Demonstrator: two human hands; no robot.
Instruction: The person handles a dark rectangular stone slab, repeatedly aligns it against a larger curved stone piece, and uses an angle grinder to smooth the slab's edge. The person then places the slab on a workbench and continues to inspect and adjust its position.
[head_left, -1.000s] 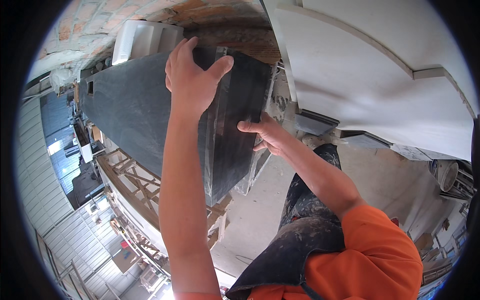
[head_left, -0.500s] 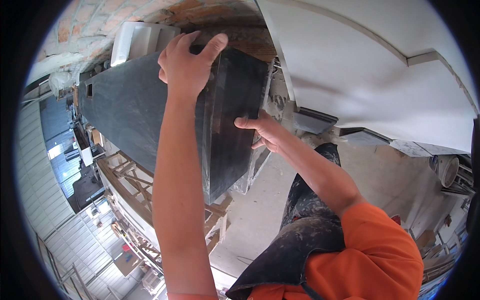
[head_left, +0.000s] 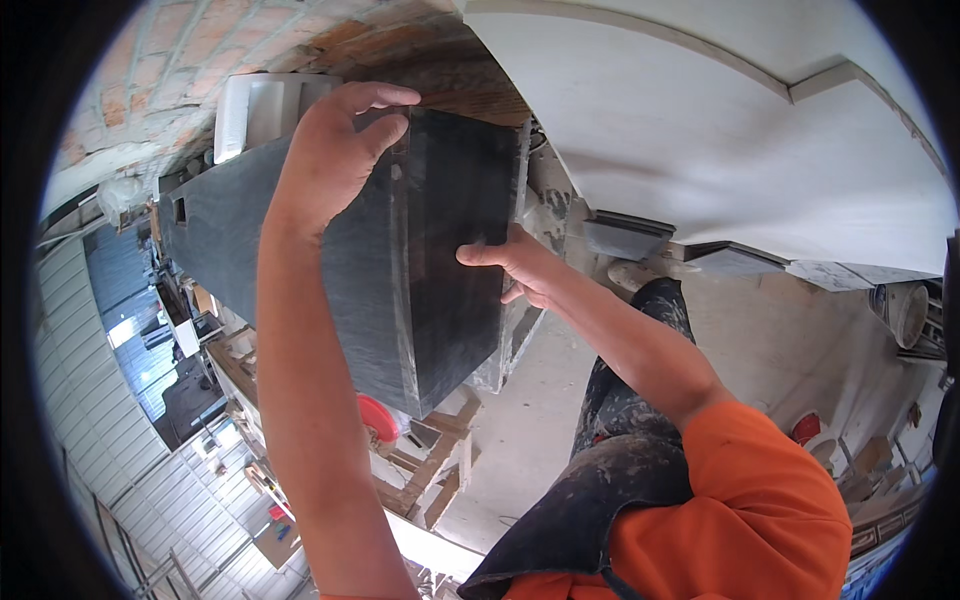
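Note:
A dark grey stone countertop (head_left: 290,250) with a deep front panel (head_left: 460,190) fills the middle, a pale seam running along their joint. My left hand (head_left: 335,155) is at the far end of that seam. Its fingers reach over the corner, and the thumb is apart from them against the stone; nothing shows between them. On the near side, my right hand (head_left: 520,262) grips the front panel's outer edge. Its thumb lies flat on the dark face while the other fingers curl behind the edge, partly hidden.
Large white panels (head_left: 680,130) lean at the right, with dark slabs (head_left: 630,237) at their foot. A brick wall (head_left: 200,60) and white foam block (head_left: 235,115) stand behind the countertop. Below are a wooden frame (head_left: 440,470), a red round object (head_left: 377,418) and a bucket (head_left: 898,315).
My left hand has moved left and slightly down, its thumb now closer to the fingers. The right hand keeps its grip. The countertop's view has shifted, showing the red object below.

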